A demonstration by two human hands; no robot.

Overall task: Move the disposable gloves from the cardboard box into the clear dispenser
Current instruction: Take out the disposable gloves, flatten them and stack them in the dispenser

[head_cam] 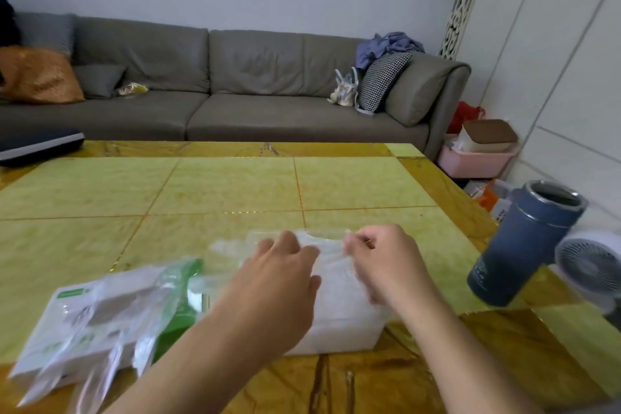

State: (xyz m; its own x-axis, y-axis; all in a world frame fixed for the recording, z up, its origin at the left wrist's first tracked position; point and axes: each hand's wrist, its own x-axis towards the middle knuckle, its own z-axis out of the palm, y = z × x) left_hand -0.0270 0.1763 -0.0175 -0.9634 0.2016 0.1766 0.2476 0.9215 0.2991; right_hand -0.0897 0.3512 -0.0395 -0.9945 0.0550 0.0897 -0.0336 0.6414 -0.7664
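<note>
Right hand point(383, 262) fingers point(353, 247) are curling in and pinching the thin film of the gloves point(327, 247), right at the far top edge of the clear dispenser point(339, 323). Left hand point(279, 282) fingers point(285, 242) are lying mostly flat and relaxed, pressing down on the same wad from the left. My read: one hand is pinning the slippery stack so it isn't springing back up, while the other is tucking or straightening an edge. It's a bit motion-blurred though, so I can't tell whether the left thumb is gripping anything.

So most of the gloves seem to be sitting in or on the dispenser, near centre of the counter point(235, 185). Off to the near left the cardboard box point(87, 323) is lying on its side with a few loose gloves trailing over it, probably parked there within easy reach for the next grab.

Far right, a blue tumbler point(524, 245) and a small fan point(591, 262) are sitting at the counter's edge, well apart from the work.
</note>
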